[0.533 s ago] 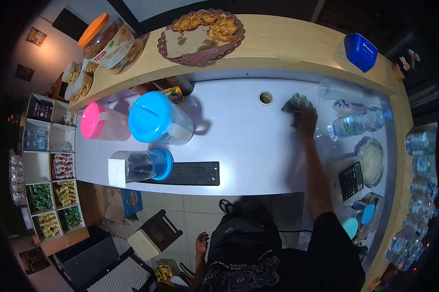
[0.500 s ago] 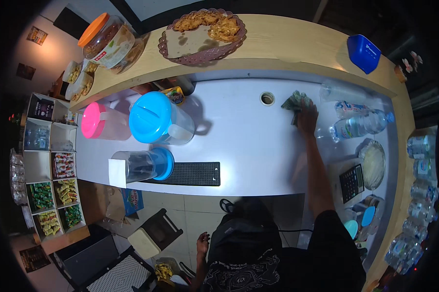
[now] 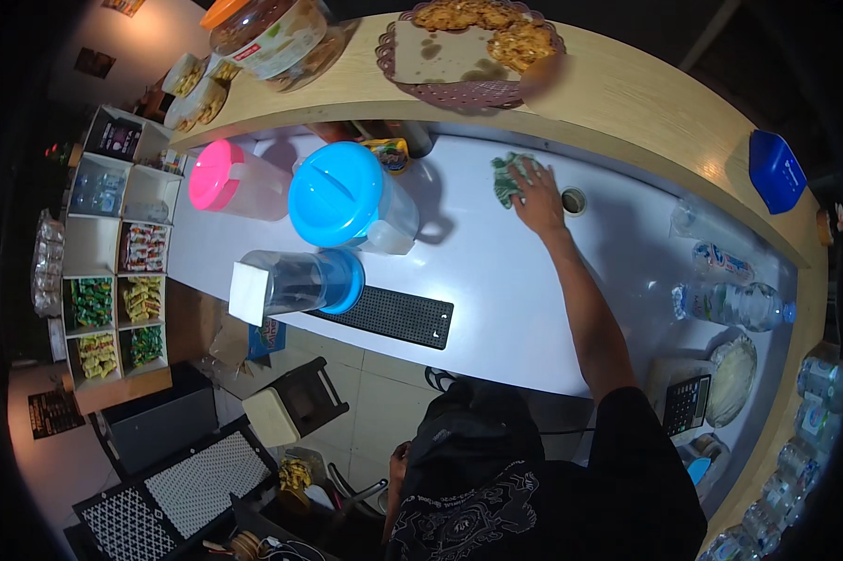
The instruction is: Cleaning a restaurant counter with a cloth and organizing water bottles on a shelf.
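Note:
My right hand [image 3: 536, 198] reaches far across the white counter [image 3: 496, 280] and lies flat on a crumpled green cloth [image 3: 506, 178], fingers spread over it. The cloth sits just left of a small round hole [image 3: 573, 200] in the counter, under the raised wooden ledge [image 3: 627, 103]. My left hand [image 3: 400, 455] hangs low by my waist against my dark clothing; it is too small and dim to show whether it holds anything.
Left of the cloth stand a blue-lidded pitcher [image 3: 347, 196], a pink-lidded pitcher [image 3: 225, 178] and a clear jar on a blue base [image 3: 295, 280] beside a black bar mat [image 3: 384, 318]. Water bottles [image 3: 735, 304] and a calculator [image 3: 685, 404] sit at the right. A snack tray [image 3: 468, 47] rests on the ledge.
My right hand has slid the green cloth leftward across the counter, from the right of the round hole to its left.

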The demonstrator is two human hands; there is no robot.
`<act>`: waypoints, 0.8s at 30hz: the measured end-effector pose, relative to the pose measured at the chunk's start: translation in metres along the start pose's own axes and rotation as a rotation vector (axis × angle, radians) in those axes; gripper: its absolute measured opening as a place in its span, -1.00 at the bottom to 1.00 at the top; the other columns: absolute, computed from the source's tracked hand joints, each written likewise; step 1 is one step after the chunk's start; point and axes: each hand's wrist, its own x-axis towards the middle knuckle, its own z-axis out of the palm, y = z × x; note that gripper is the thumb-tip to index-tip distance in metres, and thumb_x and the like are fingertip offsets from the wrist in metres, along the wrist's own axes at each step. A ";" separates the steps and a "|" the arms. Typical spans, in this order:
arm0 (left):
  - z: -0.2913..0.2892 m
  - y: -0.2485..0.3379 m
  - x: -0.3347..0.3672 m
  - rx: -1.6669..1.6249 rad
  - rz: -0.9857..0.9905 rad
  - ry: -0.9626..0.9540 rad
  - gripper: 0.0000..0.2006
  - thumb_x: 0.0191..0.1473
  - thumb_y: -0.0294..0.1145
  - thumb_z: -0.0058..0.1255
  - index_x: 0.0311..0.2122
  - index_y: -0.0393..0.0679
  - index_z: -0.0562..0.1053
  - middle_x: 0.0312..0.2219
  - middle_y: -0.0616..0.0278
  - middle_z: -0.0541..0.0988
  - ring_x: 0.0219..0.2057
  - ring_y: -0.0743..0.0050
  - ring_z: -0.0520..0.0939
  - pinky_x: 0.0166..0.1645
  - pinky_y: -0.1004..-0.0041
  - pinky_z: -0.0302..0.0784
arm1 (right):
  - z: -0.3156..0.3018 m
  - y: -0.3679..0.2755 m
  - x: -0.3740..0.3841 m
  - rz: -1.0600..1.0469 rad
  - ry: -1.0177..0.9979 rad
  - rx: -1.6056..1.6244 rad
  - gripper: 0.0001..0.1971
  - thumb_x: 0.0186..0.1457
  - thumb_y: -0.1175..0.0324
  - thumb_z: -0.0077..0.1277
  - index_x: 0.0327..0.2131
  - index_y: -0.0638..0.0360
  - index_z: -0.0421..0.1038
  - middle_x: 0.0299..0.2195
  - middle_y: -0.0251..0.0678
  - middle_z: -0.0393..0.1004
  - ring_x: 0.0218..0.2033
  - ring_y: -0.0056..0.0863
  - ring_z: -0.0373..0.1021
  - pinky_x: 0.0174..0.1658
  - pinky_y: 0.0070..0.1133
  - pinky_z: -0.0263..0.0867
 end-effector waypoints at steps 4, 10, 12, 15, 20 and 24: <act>0.016 0.009 0.002 -0.066 -0.180 0.046 -0.65 0.31 -0.26 0.03 0.05 -0.29 0.47 -0.12 0.10 0.62 -0.07 0.35 0.59 0.09 0.38 0.46 | 0.009 -0.061 -0.006 -0.224 -0.083 0.193 -0.35 0.05 0.27 0.17 0.27 -0.13 0.29 0.31 -0.20 0.22 0.28 -0.11 0.16 0.40 -0.20 -0.02; 0.013 -0.001 0.018 -0.074 -0.120 0.063 -0.63 0.32 -0.25 0.02 0.08 -0.33 0.44 -0.11 0.09 0.62 -0.08 0.35 0.59 0.10 0.39 0.46 | 0.001 -0.160 -0.060 -0.466 -0.105 0.215 -0.47 0.04 0.27 0.13 0.14 -0.29 0.44 0.18 -0.33 0.37 0.25 -0.26 0.20 0.38 -0.20 0.02; 0.019 0.012 0.025 0.031 -0.182 0.066 -0.61 0.32 -0.24 0.01 0.09 -0.34 0.43 -0.11 0.08 0.62 -0.08 0.35 0.59 0.09 0.39 0.46 | -0.005 -0.148 -0.085 -0.526 -0.072 0.193 -0.50 0.04 0.28 0.13 0.12 -0.31 0.45 0.18 -0.33 0.35 0.21 -0.27 0.22 0.35 -0.21 0.05; 0.007 0.003 0.032 0.023 -0.118 0.000 -0.59 0.32 -0.24 0.02 0.10 -0.36 0.41 -0.11 0.06 0.61 -0.07 0.33 0.59 0.09 0.38 0.46 | -0.020 -0.117 -0.112 -0.486 -0.064 0.159 -0.44 -0.02 0.30 0.18 0.13 -0.28 0.45 0.22 -0.29 0.28 0.24 -0.22 0.17 0.36 -0.17 0.02; 0.001 0.004 0.042 -0.137 -0.174 -0.002 -0.64 0.30 -0.32 0.06 0.07 -0.36 0.43 -0.13 0.11 0.61 -0.09 0.38 0.59 0.06 0.40 0.48 | -0.037 -0.013 -0.158 0.113 0.223 0.100 -0.56 0.00 0.45 0.09 0.02 -0.02 0.56 0.07 -0.07 0.39 0.13 -0.07 0.29 0.26 -0.12 0.12; 0.001 0.006 0.048 -0.030 -0.171 -0.048 -0.64 0.29 -0.31 0.07 0.06 -0.36 0.44 -0.13 0.14 0.61 -0.09 0.40 0.59 0.06 0.41 0.48 | -0.041 0.082 -0.184 0.472 0.301 -0.193 -0.45 0.03 0.37 0.11 0.17 -0.08 0.41 0.20 -0.01 0.25 0.24 0.05 0.15 0.32 -0.05 0.01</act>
